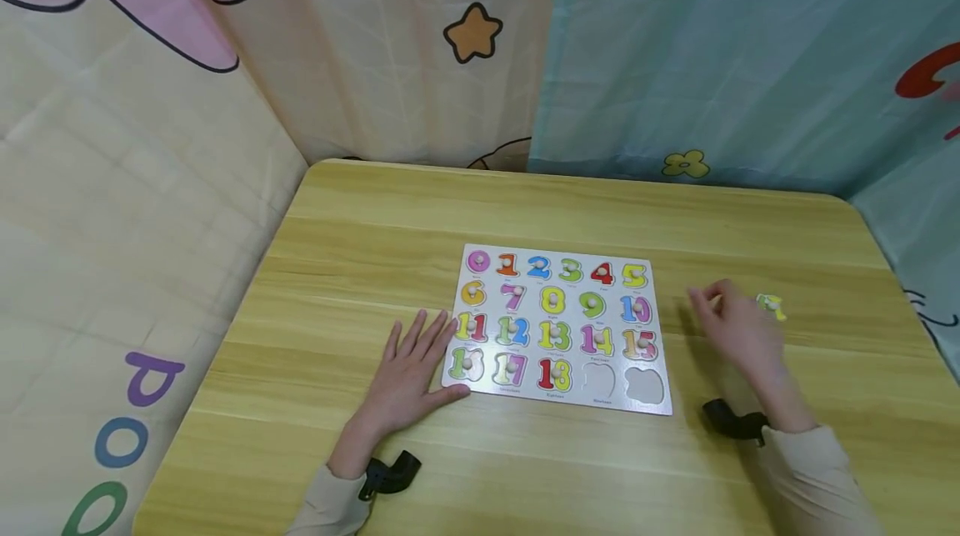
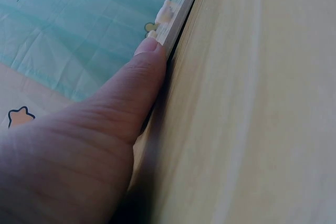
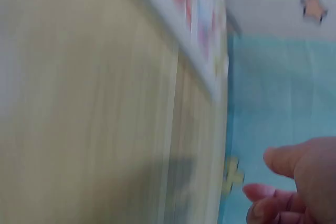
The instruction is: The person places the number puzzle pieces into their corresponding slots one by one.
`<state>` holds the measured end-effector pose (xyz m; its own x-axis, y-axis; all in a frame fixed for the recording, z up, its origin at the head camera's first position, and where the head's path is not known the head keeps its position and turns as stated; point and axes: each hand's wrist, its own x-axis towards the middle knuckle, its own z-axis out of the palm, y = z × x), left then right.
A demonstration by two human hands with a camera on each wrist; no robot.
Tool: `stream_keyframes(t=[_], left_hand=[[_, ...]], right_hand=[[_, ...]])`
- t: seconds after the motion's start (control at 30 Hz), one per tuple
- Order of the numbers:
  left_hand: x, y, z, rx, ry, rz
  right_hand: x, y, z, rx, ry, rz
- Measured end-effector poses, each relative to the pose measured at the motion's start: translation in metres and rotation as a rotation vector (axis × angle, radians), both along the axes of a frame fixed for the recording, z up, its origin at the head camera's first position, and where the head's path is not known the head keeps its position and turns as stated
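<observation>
A white number puzzle board (image 1: 525, 396) lies on the table, its colourful knobbed pieces seated in rows. Two bare recesses (image 1: 645, 386) show at the lower right. My left hand (image 1: 405, 382) is spread flat by the board's left side, fingertips at its edge and thumb at the near corner; the left wrist view shows the thumb (image 2: 139, 72) against the board's edge. Right of the board, my right hand (image 1: 742, 332) is raised with fingers loosely bent. In the right wrist view its thumb (image 3: 289, 158) and fingers are apart, with nothing between them. A green-and-yellow puzzle piece (image 1: 771, 304) lies just beyond, partly hidden by that hand.
The wooden table (image 1: 375, 219) has rounded far corners. Printed curtains (image 1: 637, 61) hang behind it and at both sides. Black wrist-worn cameras sit on both wrists, the left one (image 1: 393, 473) close over the table.
</observation>
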<state>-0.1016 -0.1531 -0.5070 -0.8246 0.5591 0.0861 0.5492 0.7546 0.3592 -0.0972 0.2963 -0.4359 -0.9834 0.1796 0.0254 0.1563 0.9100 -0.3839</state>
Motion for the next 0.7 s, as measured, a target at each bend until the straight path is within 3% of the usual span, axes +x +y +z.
stream_keyframes(t=[0.13,0.3,0.53,0.7], left_hand=[[0.0,0.0,-0.001,0.0,-0.002,0.001],[0.0,0.0,-0.002,-0.001,-0.001,0.006],[0.001,0.0,-0.003,0.007,0.009,0.0],[0.001,0.0,-0.004,0.024,0.028,-0.001]], right_hand=[[0.0,0.05,0.008,0.082,-0.134,-0.173],[-0.001,0.078,0.011,0.13,-0.284,-0.301],[-0.004,0.089,0.01,0.205,-0.468,-0.31],[-0.007,0.091,0.006,0.202,-0.538,-0.297]])
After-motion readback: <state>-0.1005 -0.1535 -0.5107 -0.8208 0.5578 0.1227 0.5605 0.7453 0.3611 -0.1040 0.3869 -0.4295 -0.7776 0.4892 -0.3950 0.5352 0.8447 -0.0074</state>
